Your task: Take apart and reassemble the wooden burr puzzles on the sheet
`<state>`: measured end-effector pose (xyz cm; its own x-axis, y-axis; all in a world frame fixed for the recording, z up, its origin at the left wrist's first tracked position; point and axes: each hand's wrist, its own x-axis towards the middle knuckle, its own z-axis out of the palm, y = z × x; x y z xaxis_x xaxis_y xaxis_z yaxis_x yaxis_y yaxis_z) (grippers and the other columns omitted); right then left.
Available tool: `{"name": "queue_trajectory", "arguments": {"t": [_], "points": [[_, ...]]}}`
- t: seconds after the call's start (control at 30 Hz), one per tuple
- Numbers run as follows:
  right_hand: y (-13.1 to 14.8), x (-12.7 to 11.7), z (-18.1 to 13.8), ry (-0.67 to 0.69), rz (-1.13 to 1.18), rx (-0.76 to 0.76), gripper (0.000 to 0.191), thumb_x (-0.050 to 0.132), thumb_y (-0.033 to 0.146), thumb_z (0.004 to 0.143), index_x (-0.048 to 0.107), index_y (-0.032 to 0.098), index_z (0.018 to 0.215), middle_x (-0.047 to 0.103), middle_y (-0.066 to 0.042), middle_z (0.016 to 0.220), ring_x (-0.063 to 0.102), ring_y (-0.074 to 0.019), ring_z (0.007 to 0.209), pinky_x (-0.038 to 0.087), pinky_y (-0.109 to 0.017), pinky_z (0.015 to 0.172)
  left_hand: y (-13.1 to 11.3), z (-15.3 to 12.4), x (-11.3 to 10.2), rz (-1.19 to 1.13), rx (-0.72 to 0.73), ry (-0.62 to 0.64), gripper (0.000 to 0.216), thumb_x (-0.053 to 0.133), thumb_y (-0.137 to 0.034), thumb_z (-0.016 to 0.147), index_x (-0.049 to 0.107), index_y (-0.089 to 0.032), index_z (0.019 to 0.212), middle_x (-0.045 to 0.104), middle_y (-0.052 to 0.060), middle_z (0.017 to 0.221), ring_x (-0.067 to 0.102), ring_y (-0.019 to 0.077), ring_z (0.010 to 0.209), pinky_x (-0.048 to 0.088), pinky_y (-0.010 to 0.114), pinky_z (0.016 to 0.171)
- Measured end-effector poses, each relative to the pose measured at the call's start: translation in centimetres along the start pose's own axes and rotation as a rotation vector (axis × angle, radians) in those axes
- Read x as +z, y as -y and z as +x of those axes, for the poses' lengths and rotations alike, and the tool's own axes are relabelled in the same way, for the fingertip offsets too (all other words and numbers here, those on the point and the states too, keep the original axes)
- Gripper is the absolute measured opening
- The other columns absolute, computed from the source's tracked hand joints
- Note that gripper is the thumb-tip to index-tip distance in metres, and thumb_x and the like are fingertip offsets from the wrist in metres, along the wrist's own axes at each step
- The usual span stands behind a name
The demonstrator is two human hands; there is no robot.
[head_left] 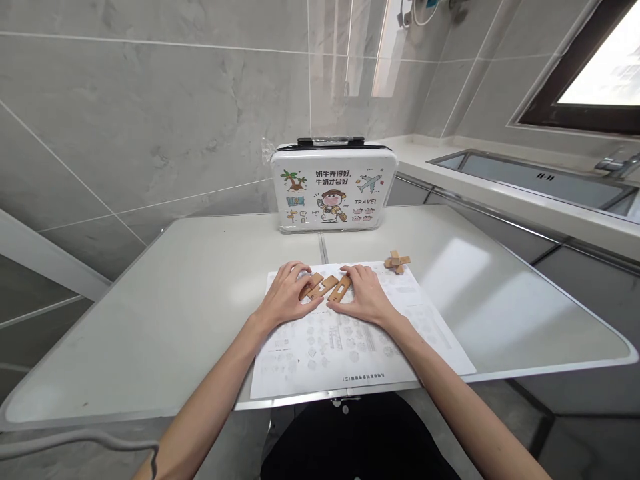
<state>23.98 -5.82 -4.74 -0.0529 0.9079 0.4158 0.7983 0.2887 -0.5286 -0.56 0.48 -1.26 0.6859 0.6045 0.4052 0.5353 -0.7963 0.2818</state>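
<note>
Three flat notched wooden puzzle pieces (324, 287) lie side by side on a printed instruction sheet (350, 347). My left hand (287, 293) rests on the sheet with its fingers curled onto the leftmost piece. My right hand (363, 293) lies beside the rightmost piece, fingertips touching it. An assembled wooden cross puzzle (397, 262) sits apart at the sheet's far right corner, untouched by either hand.
The sheet lies on a white folding table (165, 320). A white case with cartoon travel pictures (333, 189) stands upright at the table's far edge against the grey tiled wall. A counter with a sink (540, 180) and a window are at the right.
</note>
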Motion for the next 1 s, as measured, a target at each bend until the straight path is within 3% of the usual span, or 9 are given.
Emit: {"name": "queue_trajectory", "arguments": {"t": [0.17, 0.47, 0.6, 0.67, 0.77, 0.83, 0.9, 1.0], "points": [[0.2, -0.1, 0.1, 0.008, 0.046, -0.016, 0.073, 0.086, 0.052, 0.074, 0.056, 0.022, 0.133, 0.062, -0.013, 0.116, 0.060, -0.0373, 0.110, 0.051, -0.055, 0.099, 0.1, 0.0, 0.2, -0.005, 0.007, -0.019, 0.016, 0.071, -0.037, 0.090, 0.064, -0.024, 0.095, 0.066, 0.012, 0.129, 0.052, 0.0331, 0.133, 0.046, 0.051, 0.113], [1.2, -0.9, 0.2, -0.049, 0.233, -0.066, 0.068, 0.085, 0.041, 0.078, 0.052, 0.026, 0.136, 0.059, -0.013, 0.133, 0.058, -0.0360, 0.125, 0.050, -0.053, 0.107, -0.4, 0.2, 0.3, -0.054, -0.005, -0.004, 0.014, 0.071, -0.034, 0.087, 0.063, -0.024, 0.094, 0.066, 0.012, 0.126, 0.053, 0.0337, 0.130, 0.048, 0.053, 0.111], [1.0, -0.8, 0.5, -0.118, 0.349, -0.041, 0.066, 0.086, 0.040, 0.078, 0.053, 0.028, 0.134, 0.060, -0.012, 0.135, 0.057, -0.0347, 0.128, 0.050, -0.052, 0.107, -0.7, 0.2, 0.3, -0.080, -0.003, 0.018, 0.009, 0.064, -0.034, 0.094, 0.065, -0.024, 0.092, 0.067, 0.011, 0.124, 0.054, 0.0329, 0.130, 0.047, 0.053, 0.112], [0.8, -0.8, 0.7, -0.160, 0.419, 0.003, 0.066, 0.088, 0.041, 0.077, 0.055, 0.028, 0.133, 0.062, -0.011, 0.134, 0.058, -0.0333, 0.126, 0.050, -0.052, 0.107, -0.9, 0.3, 0.3, -0.130, -0.013, 0.010, 0.016, 0.061, -0.037, 0.099, 0.064, -0.024, 0.090, 0.067, 0.012, 0.125, 0.053, 0.0325, 0.130, 0.046, 0.053, 0.112], [0.5, -1.0, 1.0, -0.200, 0.584, 0.115, 0.062, 0.090, 0.042, 0.077, 0.060, 0.027, 0.130, 0.064, -0.010, 0.134, 0.059, -0.0309, 0.127, 0.049, -0.050, 0.108, -1.3, 0.5, 0.2, -0.387, -0.167, -0.038, 0.022, 0.063, -0.044, 0.099, 0.065, -0.024, 0.089, 0.069, 0.011, 0.119, 0.054, 0.0324, 0.126, 0.044, 0.051, 0.111], [0.2, -1.2, 1.2, -0.216, 0.790, 0.202, 0.059, 0.092, 0.041, 0.076, 0.064, 0.028, 0.126, 0.065, -0.009, 0.135, 0.058, -0.0294, 0.131, 0.049, -0.047, 0.110, -1.6, 0.7, 0.1, -0.566, -0.300, -0.068, 0.028, 0.064, -0.050, 0.098, 0.064, -0.023, 0.089, 0.071, 0.009, 0.105, 0.059, 0.0296, 0.113, 0.048, 0.046, 0.102], [0.0, -1.2, 1.4, -0.221, 0.994, 0.260, 0.056, 0.094, 0.040, 0.075, 0.067, 0.028, 0.122, 0.066, -0.008, 0.136, 0.057, -0.0280, 0.134, 0.050, -0.044, 0.109, -1.9, 0.9, 0.0, -0.680, -0.383, -0.067, 0.035, 0.058, -0.057, 0.101, 0.060, -0.023, 0.092, 0.069, 0.005, 0.087, 0.062, 0.0230, 0.088, 0.050, 0.037, 0.083], [-0.3, -1.1, 1.5, -0.195, 1.142, 0.277, 0.053, 0.095, 0.041, 0.074, 0.070, 0.028, 0.119, 0.067, -0.008, 0.138, 0.059, -0.0265, 0.136, 0.054, -0.041, 0.108, -2.2, 1.1, -0.2, -0.847, -0.447, -0.008, 0.044, 0.049, -0.066, 0.103, 0.053, -0.023, 0.095, 0.062, -0.002, 0.069, 0.048, 0.0126, 0.055, 0.040, 0.027, 0.058]]}}
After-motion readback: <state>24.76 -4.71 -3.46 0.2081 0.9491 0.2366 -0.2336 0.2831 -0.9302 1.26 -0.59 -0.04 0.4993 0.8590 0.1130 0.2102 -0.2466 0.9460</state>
